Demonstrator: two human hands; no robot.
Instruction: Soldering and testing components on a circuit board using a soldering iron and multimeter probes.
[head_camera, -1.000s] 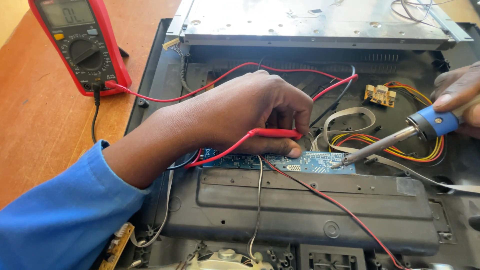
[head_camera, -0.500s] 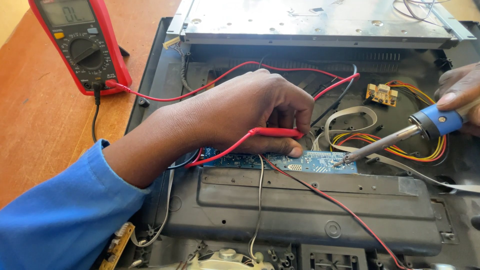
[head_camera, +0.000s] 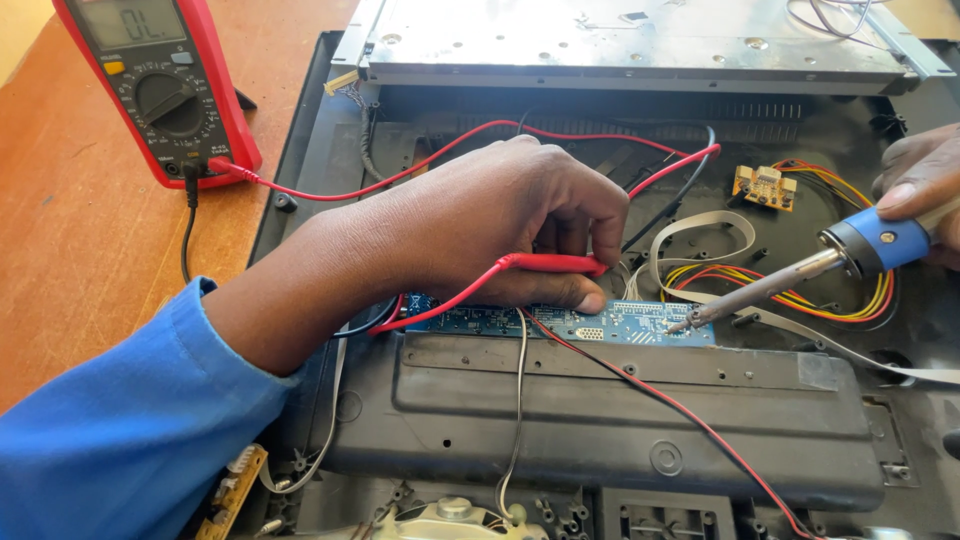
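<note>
Two tools meet at the blue circuit board (head_camera: 600, 322), which lies inside the opened black plastic chassis (head_camera: 620, 420) near its middle. Your left hand (head_camera: 500, 225) is curled closed over the board's left half, fingers pinching the red test probe (head_camera: 550, 264) with its tip pointed down toward the board; thumb presses on the board's top edge. Your right hand (head_camera: 920, 185), right of the board and partly cut off by the frame edge, is wrapped shut round the blue handle of the soldering iron (head_camera: 800, 275), whose metal tip touches the board's right end. The red lead (head_camera: 400, 180) runs from the probe up and left of the board to the red multimeter (head_camera: 160, 90), standing on the brown wooden table (head_camera: 70, 260), left of the chassis. A second red wire (head_camera: 680, 410) runs from the board down and right across the chassis. Just right of the board sit a flat grey ribbon cable (head_camera: 700, 225) and a bundle of coloured wires (head_camera: 780, 295); above those, a small tan board (head_camera: 765, 185). Well above the board a grey metal plate (head_camera: 620, 45) spans the chassis's far edge. Blue sleeve (head_camera: 120, 440) covers your left forearm. Room beyond not visible.
</note>
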